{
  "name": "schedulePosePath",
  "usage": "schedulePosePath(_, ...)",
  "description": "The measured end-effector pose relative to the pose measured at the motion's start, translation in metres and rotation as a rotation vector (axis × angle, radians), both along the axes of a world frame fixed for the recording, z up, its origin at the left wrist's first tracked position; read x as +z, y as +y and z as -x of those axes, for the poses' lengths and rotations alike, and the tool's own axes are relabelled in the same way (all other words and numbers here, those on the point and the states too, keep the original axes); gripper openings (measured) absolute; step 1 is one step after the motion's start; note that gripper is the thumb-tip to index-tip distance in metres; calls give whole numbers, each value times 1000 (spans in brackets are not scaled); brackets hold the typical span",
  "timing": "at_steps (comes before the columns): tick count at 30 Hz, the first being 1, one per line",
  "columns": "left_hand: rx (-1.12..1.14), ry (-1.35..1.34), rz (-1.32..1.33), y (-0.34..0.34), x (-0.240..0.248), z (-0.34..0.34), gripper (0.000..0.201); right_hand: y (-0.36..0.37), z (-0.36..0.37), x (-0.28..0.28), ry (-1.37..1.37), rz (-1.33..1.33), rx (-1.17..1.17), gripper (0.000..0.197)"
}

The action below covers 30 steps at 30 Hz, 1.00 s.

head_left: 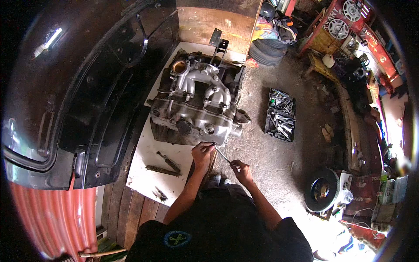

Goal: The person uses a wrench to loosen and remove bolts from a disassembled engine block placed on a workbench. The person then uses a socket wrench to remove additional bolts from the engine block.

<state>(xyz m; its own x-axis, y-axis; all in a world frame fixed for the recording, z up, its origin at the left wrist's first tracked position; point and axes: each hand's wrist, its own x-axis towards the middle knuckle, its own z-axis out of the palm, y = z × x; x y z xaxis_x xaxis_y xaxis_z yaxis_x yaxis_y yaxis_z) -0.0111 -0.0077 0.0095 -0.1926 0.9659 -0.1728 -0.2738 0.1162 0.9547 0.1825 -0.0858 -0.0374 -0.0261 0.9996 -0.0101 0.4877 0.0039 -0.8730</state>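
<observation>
From the head camera, an engine (pixel 196 105) sits on a white board (pixel 146 168) laid over wooden planks (pixel 131 209), its grey intake manifold on top and a darker block below. The left hand (pixel 203 153) is closed at the near lower edge of the engine, its grip pinching the head end of a wrench (pixel 223 156) right against the casting. The wrench runs slanting down and to the right from there. The right hand (pixel 241 169) has its grip wrapped round the wrench's handle end, a little clear of the engine and above the dirt floor (pixel 270 157). Both forearms come up from the lower edge, out of a dark shirt.

On the board, left of the left hand, lie two dark metal parts (pixel 166 166), and a smaller piece (pixel 160 194) rests nearer the lower edge. A large black body panel (pixel 87 87) curves across the left side, with red corrugated sheet (pixel 56 218) below it. On the floor to the right, well apart from the hands, stands an open black tool tray (pixel 280 115) full of sockets and spanners. A tyre (pixel 322 190) lies at the lower right, and another tyre stack (pixel 267 51) sits behind the engine near a wooden panel (pixel 214 24).
</observation>
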Motion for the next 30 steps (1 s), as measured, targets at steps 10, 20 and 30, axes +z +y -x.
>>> schedulePosePath(10, 53, 116, -16, 9, -1, -6, 8, 12, 5, -16, 1, 4, 13, 14)
schedulePosePath(20, 51, -424, 259, 5, -17, -11, 7, 48, -31, 139, -80, -221, -190, 10)
schedulePosePath(30, -166, -988, 221, 9, -69, 0, 36, 151, 120, 169, -264, -568, 341, 29)
